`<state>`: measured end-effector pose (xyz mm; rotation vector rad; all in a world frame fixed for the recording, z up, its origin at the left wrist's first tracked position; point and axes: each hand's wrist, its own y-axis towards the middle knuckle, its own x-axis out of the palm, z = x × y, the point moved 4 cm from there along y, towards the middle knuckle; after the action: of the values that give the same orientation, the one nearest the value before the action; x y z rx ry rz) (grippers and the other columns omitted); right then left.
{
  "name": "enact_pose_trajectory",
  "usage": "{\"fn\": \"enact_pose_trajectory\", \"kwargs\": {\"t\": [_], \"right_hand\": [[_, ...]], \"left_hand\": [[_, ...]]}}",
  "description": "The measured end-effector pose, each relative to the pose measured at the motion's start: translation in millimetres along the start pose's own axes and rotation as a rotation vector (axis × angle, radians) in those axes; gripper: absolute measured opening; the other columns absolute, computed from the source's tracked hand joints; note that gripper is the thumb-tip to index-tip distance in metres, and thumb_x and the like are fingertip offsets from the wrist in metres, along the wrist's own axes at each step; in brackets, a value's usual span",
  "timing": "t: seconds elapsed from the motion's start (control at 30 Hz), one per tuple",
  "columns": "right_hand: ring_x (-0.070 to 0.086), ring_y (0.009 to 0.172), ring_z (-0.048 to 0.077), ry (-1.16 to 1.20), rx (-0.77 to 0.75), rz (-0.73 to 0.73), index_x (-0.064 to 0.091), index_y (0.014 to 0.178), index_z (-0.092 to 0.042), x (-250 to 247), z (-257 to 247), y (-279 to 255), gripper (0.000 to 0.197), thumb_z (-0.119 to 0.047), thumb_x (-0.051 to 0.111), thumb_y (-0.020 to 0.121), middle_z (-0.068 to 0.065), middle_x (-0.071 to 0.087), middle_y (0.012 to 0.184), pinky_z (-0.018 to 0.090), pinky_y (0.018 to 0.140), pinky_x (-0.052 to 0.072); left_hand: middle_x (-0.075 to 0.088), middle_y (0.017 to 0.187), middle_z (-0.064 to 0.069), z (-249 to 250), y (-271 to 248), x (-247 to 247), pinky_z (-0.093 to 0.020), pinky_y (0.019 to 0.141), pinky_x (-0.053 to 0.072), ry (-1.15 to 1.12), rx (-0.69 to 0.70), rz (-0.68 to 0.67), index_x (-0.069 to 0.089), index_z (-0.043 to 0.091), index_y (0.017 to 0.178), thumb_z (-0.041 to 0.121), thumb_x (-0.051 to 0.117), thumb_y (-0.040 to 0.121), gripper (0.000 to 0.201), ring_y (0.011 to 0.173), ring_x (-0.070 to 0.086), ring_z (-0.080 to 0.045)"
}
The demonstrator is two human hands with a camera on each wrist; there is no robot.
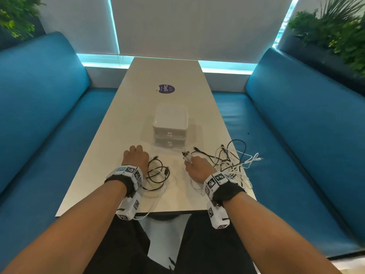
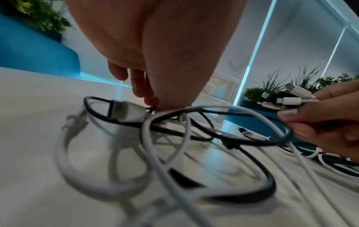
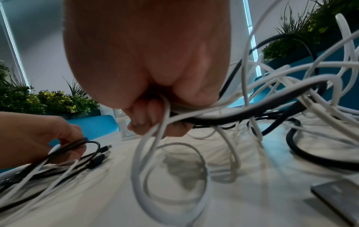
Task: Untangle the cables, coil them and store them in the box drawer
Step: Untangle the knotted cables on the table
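Cables: mixed black and white, thin, w/ small plugs at the ends. Two groups on the near end of the table (image 1: 138, 80).

Group 1, left pile (image 1: 158, 176): black and white loops lying flat, approx. round, just right of the left hand (image 1: 135, 158). One black plug sticks out toward the far end of the table.

Group 2, right tangle (image 1: 231, 161): loose black and white loops near the table's right edge, some arching up off the surface, one white loop reaching past the edge. No single long axis; strands run mainly from the right hand (image 1: 198, 168) out to the right.

Plug bundle (image 2: 287, 98): several white and black plugs gathered side by side, pointing away from the person and slightly left, toward the drawer box (image 1: 170, 125).

Fingers:
- Left hand: knuckles up, fingers curled down, pinching black strands of the left pile against the table; strands leave under the fingertips (image 3: 77, 147).
- Right hand: fingers (image 3: 147, 116) curled tight round the cable bundle; plugs stick out past the fingertips, cords trail out behind and below the palm.

Drawer box: white, two stacked drawers, both closed, mid-table beyond both hands, apart from the cables.
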<state>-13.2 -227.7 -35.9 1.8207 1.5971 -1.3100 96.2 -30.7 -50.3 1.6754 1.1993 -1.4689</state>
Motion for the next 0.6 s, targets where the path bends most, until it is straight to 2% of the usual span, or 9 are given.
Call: {"fn": "enact_pose_trajectory", "kwargs": {"t": [0.17, 0.23, 0.3, 0.37, 0.43, 0.5, 0.6], "right_hand": [[0.059, 0.107, 0.034, 0.093, 0.003, 0.030, 0.063, 0.111, -0.003, -8, 1, 4, 0.041, -0.035, 0.039, 0.102, 0.017, 0.064, 0.115, 0.038, 0.091, 0.047], [0.059, 0.107, 0.035, 0.130, -0.009, 0.045, 0.065, 0.108, -0.002, -10, 0, 5, 0.039, -0.031, 0.040, 0.102, 0.017, 0.065, 0.113, 0.037, 0.090, 0.047], [0.060, 0.104, 0.035, 0.165, -0.018, 0.068, 0.066, 0.105, -0.002, -14, -4, 5, 0.036, -0.027, 0.041, 0.102, 0.017, 0.066, 0.109, 0.034, 0.085, 0.044], [0.060, 0.101, 0.034, 0.206, -0.009, 0.097, 0.066, 0.105, -0.003, -19, -9, 6, 0.035, -0.029, 0.042, 0.101, 0.016, 0.066, 0.106, 0.034, 0.083, 0.043], [0.061, 0.099, 0.034, 0.262, -0.008, 0.136, 0.067, 0.103, -0.006, -23, -13, 7, 0.037, -0.033, 0.043, 0.099, 0.015, 0.068, 0.104, 0.036, 0.084, 0.046], [0.062, 0.097, 0.031, 0.318, -0.026, 0.174, 0.070, 0.099, -0.012, -25, -16, 8, 0.038, -0.040, 0.044, 0.099, 0.012, 0.069, 0.101, 0.034, 0.082, 0.045], [0.062, 0.090, 0.028, 0.347, -0.060, 0.193, 0.070, 0.095, -0.016, -27, -19, 8, 0.040, -0.047, 0.046, 0.098, 0.009, 0.068, 0.094, 0.032, 0.074, 0.041]], "left_hand": [[0.063, 0.103, -0.007, -2, 0, -26, -0.040, 0.090, 0.034, -0.068, 0.019, 0.155, 0.050, 0.015, 0.106, 0.003, 0.047, 0.087, 0.023, 0.104, 0.050, -0.029], [0.067, 0.099, -0.007, -6, 3, -38, -0.041, 0.089, 0.034, -0.210, 0.024, 0.264, 0.051, 0.016, 0.113, 0.009, 0.049, 0.094, 0.020, 0.101, 0.053, -0.030], [0.069, 0.103, -0.006, -5, 6, -50, -0.042, 0.093, 0.035, -0.393, 0.059, 0.331, 0.054, 0.016, 0.125, 0.017, 0.048, 0.101, 0.025, 0.104, 0.054, -0.031], [0.069, 0.102, -0.008, 1, 5, -65, -0.041, 0.088, 0.040, -0.481, 0.123, 0.361, 0.064, 0.014, 0.116, 0.019, 0.046, 0.103, 0.022, 0.099, 0.054, -0.031], [0.068, 0.097, -0.009, 11, 0, -75, -0.038, 0.080, 0.043, -0.538, 0.161, 0.369, 0.067, 0.013, 0.105, 0.021, 0.046, 0.104, 0.023, 0.092, 0.057, -0.030], [0.066, 0.094, -0.007, 24, -6, -79, -0.036, 0.074, 0.046, -0.624, 0.182, 0.310, 0.063, 0.015, 0.102, 0.025, 0.047, 0.103, 0.019, 0.086, 0.060, -0.028], [0.065, 0.089, -0.006, 49, -14, -80, -0.033, 0.067, 0.043, -0.635, 0.227, 0.233, 0.057, 0.015, 0.098, 0.030, 0.051, 0.102, 0.016, 0.080, 0.061, -0.028]]}}
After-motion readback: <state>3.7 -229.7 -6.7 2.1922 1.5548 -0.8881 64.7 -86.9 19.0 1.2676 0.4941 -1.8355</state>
